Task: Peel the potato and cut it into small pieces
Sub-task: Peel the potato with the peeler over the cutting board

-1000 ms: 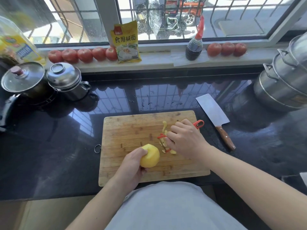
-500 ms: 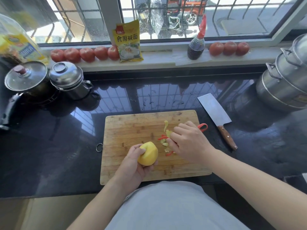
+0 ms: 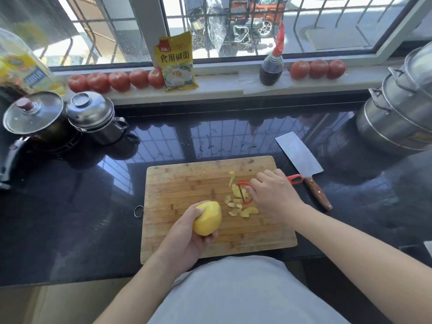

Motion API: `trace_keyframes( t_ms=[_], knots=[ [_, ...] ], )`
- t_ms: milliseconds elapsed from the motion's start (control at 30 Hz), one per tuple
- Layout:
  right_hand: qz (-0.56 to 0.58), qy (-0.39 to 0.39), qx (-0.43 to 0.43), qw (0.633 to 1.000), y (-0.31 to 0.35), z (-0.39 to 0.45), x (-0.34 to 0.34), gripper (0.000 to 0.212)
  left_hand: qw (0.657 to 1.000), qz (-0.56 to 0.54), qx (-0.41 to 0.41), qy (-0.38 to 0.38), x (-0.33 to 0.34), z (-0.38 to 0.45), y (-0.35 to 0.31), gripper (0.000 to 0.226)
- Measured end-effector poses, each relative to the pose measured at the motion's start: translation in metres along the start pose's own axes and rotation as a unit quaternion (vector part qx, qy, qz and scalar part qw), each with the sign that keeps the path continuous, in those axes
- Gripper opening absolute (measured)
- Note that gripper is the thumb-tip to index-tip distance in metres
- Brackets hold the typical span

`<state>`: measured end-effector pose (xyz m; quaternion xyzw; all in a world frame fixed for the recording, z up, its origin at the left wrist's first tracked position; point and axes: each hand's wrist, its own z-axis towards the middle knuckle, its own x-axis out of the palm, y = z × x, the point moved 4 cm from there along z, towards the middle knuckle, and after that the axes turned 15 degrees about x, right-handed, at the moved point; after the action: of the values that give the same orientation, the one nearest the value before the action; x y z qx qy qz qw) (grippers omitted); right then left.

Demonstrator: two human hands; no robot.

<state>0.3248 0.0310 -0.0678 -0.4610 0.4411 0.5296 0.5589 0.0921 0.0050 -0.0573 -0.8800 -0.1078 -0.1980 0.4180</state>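
— Over the near half of the cutting board [image 3: 182, 183], what is your left hand [image 3: 184, 239] doing?
— Your left hand has its fingers curled round the potato [image 3: 207, 221]; the side you can see is bare yellow. It sits above the board's near middle; whether it touches the wood, cannot tell.
— And your right hand [image 3: 272, 195]?
— Your right hand grips the red peeler [image 3: 244, 192], fingers wrapped over the handle. The handle's tail pokes out past the board's right edge, near the cleaver [image 3: 301, 160]. The blade end lies among the peelings [image 3: 240, 202], apart from the potato.
— Where are the peelings?
— Scattered on the board between your two hands, one curl lying farther back.
— Anything beside the board?
— Cleaver flat on the dark counter [image 3: 70, 218], just right of the board, wooden handle toward you. Two lidded pots [image 3: 93, 118] far left, steel steamer [image 3: 402, 108] far right, tomatoes [image 3: 117, 80] along the sill
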Motion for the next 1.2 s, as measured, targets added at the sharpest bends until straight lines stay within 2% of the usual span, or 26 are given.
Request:
trace_keyframes(
  t_ms=[100,200,333,500,700,1200],
  knots=[
    [0.049,-0.021,0.013,0.998,0.0,-0.002,-0.006,0.042,1.0,-0.003,-0.013,-0.009,-0.002,0.001,0.002,0.027],
    [0.109,-0.065,-0.03,0.992,0.015,-0.006,-0.023,0.04,0.999,-0.01,-0.023,-0.02,-0.003,0.002,0.004,0.025],
    [0.161,-0.079,-0.083,0.98,0.038,-0.011,-0.045,0.038,0.999,-0.02,-0.024,-0.015,-0.001,0.005,0.005,0.025],
    [0.16,-0.072,-0.125,0.977,0.053,-0.01,-0.056,0.037,1.0,-0.005,-0.025,-0.002,-0.002,0.011,0.009,0.031],
    [0.162,-0.075,-0.138,0.974,0.051,-0.009,-0.059,0.037,1.0,0.008,-0.009,0.005,0.003,0.009,0.006,0.022],
    [0.145,-0.077,-0.126,0.978,0.042,0.008,-0.028,0.042,0.999,0.033,-0.013,-0.01,-0.004,0.009,0.004,0.017]
  ],
)
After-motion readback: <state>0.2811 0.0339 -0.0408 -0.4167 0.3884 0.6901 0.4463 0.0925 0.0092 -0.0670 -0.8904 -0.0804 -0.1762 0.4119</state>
